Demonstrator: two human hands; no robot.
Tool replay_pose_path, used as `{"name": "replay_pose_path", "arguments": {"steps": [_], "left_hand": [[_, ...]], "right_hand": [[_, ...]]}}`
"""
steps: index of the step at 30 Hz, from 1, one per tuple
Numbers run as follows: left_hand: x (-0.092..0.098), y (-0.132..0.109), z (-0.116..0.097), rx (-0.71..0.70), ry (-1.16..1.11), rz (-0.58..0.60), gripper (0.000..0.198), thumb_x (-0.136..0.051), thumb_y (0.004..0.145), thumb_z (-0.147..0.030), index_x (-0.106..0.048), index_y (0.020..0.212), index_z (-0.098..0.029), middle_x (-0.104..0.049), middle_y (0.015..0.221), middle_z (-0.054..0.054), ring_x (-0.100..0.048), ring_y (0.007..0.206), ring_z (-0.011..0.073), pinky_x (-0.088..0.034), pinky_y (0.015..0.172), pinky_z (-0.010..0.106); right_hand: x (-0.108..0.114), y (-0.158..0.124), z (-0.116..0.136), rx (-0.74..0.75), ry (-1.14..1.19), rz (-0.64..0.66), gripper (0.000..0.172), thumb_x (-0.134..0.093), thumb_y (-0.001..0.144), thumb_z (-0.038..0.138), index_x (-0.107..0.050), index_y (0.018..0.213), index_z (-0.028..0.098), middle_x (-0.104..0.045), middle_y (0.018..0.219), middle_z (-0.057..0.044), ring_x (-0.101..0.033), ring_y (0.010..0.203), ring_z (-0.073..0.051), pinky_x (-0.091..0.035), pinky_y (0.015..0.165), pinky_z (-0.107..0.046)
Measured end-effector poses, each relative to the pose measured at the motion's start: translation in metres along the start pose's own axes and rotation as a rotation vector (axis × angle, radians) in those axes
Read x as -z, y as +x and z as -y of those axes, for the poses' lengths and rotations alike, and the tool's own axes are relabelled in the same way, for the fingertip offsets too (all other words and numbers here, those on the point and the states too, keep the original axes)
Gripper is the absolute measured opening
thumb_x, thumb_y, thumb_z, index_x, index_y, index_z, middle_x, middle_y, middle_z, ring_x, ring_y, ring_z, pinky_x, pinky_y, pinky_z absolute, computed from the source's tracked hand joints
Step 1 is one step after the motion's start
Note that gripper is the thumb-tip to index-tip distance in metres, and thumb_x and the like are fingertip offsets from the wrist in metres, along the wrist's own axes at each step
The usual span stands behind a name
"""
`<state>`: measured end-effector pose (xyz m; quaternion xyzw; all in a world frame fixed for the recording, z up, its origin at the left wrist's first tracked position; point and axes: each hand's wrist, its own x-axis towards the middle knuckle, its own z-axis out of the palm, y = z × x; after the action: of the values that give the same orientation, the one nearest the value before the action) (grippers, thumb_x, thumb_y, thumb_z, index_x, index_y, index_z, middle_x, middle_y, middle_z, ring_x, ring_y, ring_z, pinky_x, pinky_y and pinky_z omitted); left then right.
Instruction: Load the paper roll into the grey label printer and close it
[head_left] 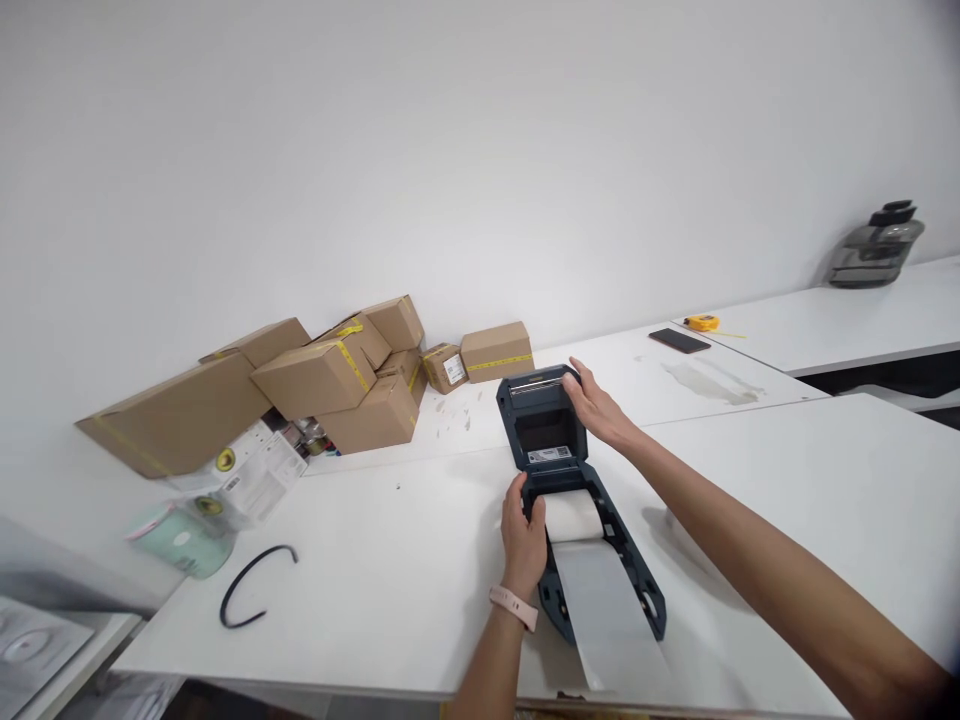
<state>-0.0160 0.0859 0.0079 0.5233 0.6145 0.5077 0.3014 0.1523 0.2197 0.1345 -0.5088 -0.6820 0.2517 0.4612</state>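
Dark blue-grey plastic makes up the printer (624, 552), which stands open on the white table (360, 585). The left hand (523, 540) grips its left side: the fingers (513, 492) lie along the outside while the thumb comes over the rim, beside the white paper roll (574, 516). I cannot tell whether that thumb touches the roll. Just below the roll and right of those fingers, a paper strip (609, 608) runs down past the printer's near end. A pale pink wristband (514, 607) sits below the same fingers. Above and to the right of them, the right hand (598, 408) pinches the upper right corner of the raised lid (551, 430), its edge held between thumb and fingers. Inside the lid, below the right fingers, a small white label (550, 455) sits near the hinge. Well left of the left fingers lie a black curved band (224, 602) and a mint-green container (184, 541); farther back on that side, cardboard boxes (319, 378) are heaped against the white wall (570, 180). Beyond the right fingers, toward the right, are a dark phone (679, 341), a yellow tape measure (702, 323) and, farthest off, a grey see-through bottle (874, 252).
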Motion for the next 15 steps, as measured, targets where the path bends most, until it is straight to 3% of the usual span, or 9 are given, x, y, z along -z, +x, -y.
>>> {"name": "replay_pose_path", "arguments": {"steps": [3,6,7,8,11,13,15], "left_hand": [[0.000,0.000,-0.001,0.001,-0.008,0.002,0.054,-0.049,0.095,-0.041,-0.044,0.146,-0.021,-0.045,0.155,0.012,-0.042,0.142,0.0260,-0.036,0.116,0.040],[-0.001,-0.002,-0.004,-0.005,-0.031,-0.011,0.059,-0.049,0.096,-0.043,-0.037,0.150,-0.024,-0.041,0.158,0.010,-0.043,0.142,0.0239,-0.038,0.114,0.036],[-0.001,-0.002,-0.005,0.000,-0.029,-0.019,0.060,-0.049,0.096,-0.043,-0.035,0.151,-0.024,-0.040,0.159,0.010,-0.045,0.141,0.0232,-0.039,0.112,0.034],[-0.001,-0.003,-0.007,0.013,-0.016,-0.025,0.061,-0.049,0.096,-0.043,-0.034,0.152,-0.024,-0.040,0.159,0.010,-0.047,0.139,0.0228,-0.041,0.111,0.033],[0.000,-0.005,-0.010,0.085,0.060,-0.034,0.065,-0.047,0.096,-0.044,-0.030,0.154,-0.019,-0.045,0.155,0.014,-0.052,0.134,0.0244,-0.043,0.108,0.034],[0.000,-0.005,-0.012,0.121,0.101,-0.035,0.068,-0.046,0.096,-0.044,-0.027,0.154,-0.015,-0.053,0.148,0.017,-0.054,0.132,0.0266,-0.043,0.107,0.038],[0.001,-0.006,-0.014,0.129,0.130,-0.037,0.069,-0.045,0.096,-0.042,-0.024,0.155,-0.014,-0.058,0.142,0.018,-0.055,0.131,0.0278,-0.042,0.107,0.040]], "right_hand": [[0.014,-0.025,0.000,0.041,-0.014,-0.079,0.074,-0.039,0.093,0.069,-0.035,0.151,0.023,-0.058,0.143,-0.016,-0.064,0.117,-0.036,-0.050,0.097,-0.053],[0.020,-0.063,-0.004,0.131,-0.038,-0.225,0.052,-0.039,0.098,0.057,-0.054,0.133,0.022,-0.068,0.123,-0.013,-0.067,0.105,-0.030,-0.054,0.089,-0.046],[0.018,-0.075,-0.006,0.175,-0.076,-0.153,0.046,-0.036,0.100,0.052,-0.059,0.125,0.022,-0.070,0.117,-0.012,-0.067,0.104,-0.028,-0.054,0.089,-0.044],[0.015,-0.085,-0.010,0.221,-0.134,0.001,0.043,-0.034,0.101,0.047,-0.062,0.121,0.023,-0.070,0.115,-0.012,-0.066,0.105,-0.028,-0.053,0.090,-0.044],[0.000,-0.101,-0.020,0.335,-0.324,0.562,0.039,-0.050,0.092,0.037,-0.063,0.126,0.025,-0.068,0.127,-0.011,-0.061,0.119,-0.031,-0.046,0.102,-0.047],[-0.013,-0.099,-0.025,0.349,-0.401,0.747,0.056,-0.064,0.077,0.030,-0.062,0.132,0.023,-0.067,0.130,-0.013,-0.059,0.122,-0.036,-0.041,0.106,-0.052],[-0.024,-0.091,-0.027,0.332,-0.451,0.836,0.069,-0.071,0.067,0.028,-0.061,0.135,0.018,-0.069,0.127,-0.018,-0.061,0.119,-0.042,-0.041,0.105,-0.056]]}}
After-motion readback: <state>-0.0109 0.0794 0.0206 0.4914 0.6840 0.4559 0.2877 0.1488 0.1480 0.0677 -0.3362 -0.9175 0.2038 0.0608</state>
